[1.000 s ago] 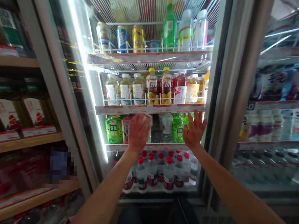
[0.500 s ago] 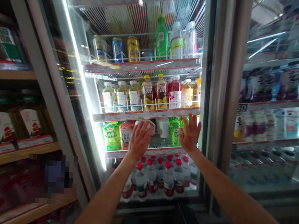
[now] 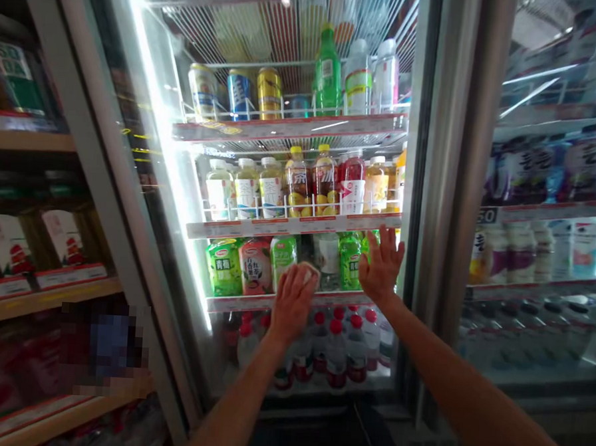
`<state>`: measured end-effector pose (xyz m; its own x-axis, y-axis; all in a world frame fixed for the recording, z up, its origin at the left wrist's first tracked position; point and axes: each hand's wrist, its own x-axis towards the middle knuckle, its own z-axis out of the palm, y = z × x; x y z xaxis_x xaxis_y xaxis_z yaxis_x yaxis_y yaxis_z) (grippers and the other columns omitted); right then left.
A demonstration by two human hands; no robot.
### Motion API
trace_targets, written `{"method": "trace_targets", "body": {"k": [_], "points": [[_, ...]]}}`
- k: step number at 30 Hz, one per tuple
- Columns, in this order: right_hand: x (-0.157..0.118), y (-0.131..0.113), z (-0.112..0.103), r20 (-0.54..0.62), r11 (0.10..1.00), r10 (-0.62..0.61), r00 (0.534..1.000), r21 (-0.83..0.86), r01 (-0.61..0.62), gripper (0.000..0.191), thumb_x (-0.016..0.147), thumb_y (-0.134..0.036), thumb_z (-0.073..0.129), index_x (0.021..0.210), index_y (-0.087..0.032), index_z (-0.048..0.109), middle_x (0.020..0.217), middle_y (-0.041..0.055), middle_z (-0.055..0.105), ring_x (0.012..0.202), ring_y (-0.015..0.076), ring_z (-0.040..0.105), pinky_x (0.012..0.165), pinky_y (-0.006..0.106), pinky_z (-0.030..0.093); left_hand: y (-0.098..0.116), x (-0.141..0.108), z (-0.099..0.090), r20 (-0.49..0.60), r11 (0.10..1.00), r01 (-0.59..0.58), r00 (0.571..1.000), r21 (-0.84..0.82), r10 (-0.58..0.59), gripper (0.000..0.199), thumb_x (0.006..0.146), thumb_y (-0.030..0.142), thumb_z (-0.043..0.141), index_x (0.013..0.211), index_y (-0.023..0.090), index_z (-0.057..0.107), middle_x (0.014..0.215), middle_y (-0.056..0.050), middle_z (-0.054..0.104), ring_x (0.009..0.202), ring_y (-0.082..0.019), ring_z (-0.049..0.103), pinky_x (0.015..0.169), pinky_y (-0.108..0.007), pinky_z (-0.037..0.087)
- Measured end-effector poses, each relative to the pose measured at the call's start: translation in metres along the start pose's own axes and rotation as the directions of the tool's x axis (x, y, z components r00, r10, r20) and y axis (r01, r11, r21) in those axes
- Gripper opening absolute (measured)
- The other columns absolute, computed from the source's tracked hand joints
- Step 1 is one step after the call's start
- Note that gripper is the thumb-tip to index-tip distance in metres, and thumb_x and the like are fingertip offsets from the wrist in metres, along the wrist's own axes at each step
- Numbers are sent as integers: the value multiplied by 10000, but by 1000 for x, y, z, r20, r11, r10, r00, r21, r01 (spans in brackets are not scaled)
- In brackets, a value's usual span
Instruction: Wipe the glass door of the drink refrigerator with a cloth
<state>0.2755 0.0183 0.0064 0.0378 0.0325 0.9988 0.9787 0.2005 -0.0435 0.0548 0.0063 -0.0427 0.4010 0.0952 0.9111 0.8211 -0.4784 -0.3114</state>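
Observation:
My left hand (image 3: 292, 302) presses a pale, crumpled cloth (image 3: 311, 274) against the glass door of a lit drinks cooler, in front of the lower shelf edge (image 3: 254, 303). Beside it on the right, my right hand (image 3: 381, 266) lies against the glass with its fingers spread and holds nothing. Behind the glass, a green-labelled bottle (image 3: 283, 254) stands just above my left hand, and a green bottle (image 3: 349, 259) is left of my right hand.
Yellow-capped tea bottles (image 3: 325, 181) and cans (image 3: 269, 94) fill shelves above; red-capped bottles (image 3: 336, 351) stand below. A metal door frame (image 3: 442, 190) rises at right, beside another cooler. Wooden shelves (image 3: 49, 296) with bottles are at left.
My left hand has moved down and slightly right with the cloth, uncovering the green-labelled bottle. My right hand remains in nearly the same place on the glass.

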Motion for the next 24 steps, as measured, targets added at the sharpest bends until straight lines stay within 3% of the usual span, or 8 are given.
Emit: {"method": "trace_targets", "body": {"k": [2, 5, 7, 13, 17, 19, 22, 24], "points": [[0, 0, 0, 0, 1000, -1, 1000, -13, 1, 481, 862, -273, 384, 1329, -159, 402, 1441, 124, 339, 1370, 257, 210, 1093, 496, 178, -30, -17, -13, -104, 979, 202, 975, 36, -197, 459, 834, 158, 486, 1289, 204, 444, 1417, -128, 376, 1372, -258, 204, 1086, -473, 264], [0, -1, 1, -7, 1000, -3, 1000, -17, 3, 476, 864, -281, 374, 1314, -134, 421, 1422, 144, 364, 1366, 266, 217, 1087, 508, 183, -70, -35, -31, -266, 865, 501, 840, 41, -473, 491, 861, 207, 449, 1342, 152, 369, 1450, -180, 287, 1368, -275, 207, 1080, -501, 260], [0, -1, 1, -15, 1000, -7, 1000, -3, 7, 480, 860, -275, 382, 1315, -125, 419, 1413, 156, 374, 1366, 268, 213, 1085, 514, 181, -74, -36, -32, -300, 832, 554, 799, 29, -522, 500, 867, 212, 437, 1354, 144, 348, 1458, -190, 259, 1372, -276, 190, 1082, -510, 253], [0, 2, 2, 9, 1000, 7, 1000, 12, -7, 504, 856, -292, 393, 1346, -178, 379, 1438, 129, 341, 1371, 255, 201, 1086, 525, 168, -15, -9, -2, -111, 983, 182, 978, 23, -178, 462, 849, 168, 474, 1306, 217, 423, 1408, -142, 371, 1377, -266, 179, 1077, -481, 282], [0, 2, 2, 8, 1000, 5, 1000, 19, -5, 514, 852, -299, 397, 1354, -194, 368, 1441, 112, 339, 1370, 256, 204, 1082, 523, 179, -37, -17, -13, -89, 989, 141, 986, 30, -138, 422, 843, 177, 490, 1263, 214, 471, 1371, -138, 421, 1372, -256, 202, 1083, -455, 279], [0, 1, 1, -7, 1000, -4, 1000, 27, 4, 515, 852, -288, 397, 1356, -185, 365, 1443, 117, 335, 1372, 258, 196, 1079, 520, 186, -68, -29, -28, -140, 942, 336, 933, 3, -332, 417, 856, 209, 465, 1272, 188, 458, 1396, -151, 382, 1367, -266, 216, 1088, -474, 262], [0, 0, 1, -4, 999, 13, 1000, 37, -13, 516, 851, -272, 390, 1357, -177, 364, 1450, 123, 320, 1372, 259, 193, 1080, 521, 181, -101, -41, -43, -289, 740, 668, 695, -78, -658, 452, 883, 235, 386, 1323, 130, 380, 1428, -175, 318, 1365, -257, 220, 1111, -482, 208], [0, -1, 2, 0, 999, 20, 1000, 26, -20, 512, 851, -275, 387, 1353, -174, 368, 1450, 126, 319, 1373, 256, 195, 1082, 520, 177, -98, -41, -39, -343, 679, 727, 616, -98, -709, 467, 885, 236, 373, 1336, 113, 359, 1449, -182, 274, 1373, -256, 191, 1120, -479, 183]]}}
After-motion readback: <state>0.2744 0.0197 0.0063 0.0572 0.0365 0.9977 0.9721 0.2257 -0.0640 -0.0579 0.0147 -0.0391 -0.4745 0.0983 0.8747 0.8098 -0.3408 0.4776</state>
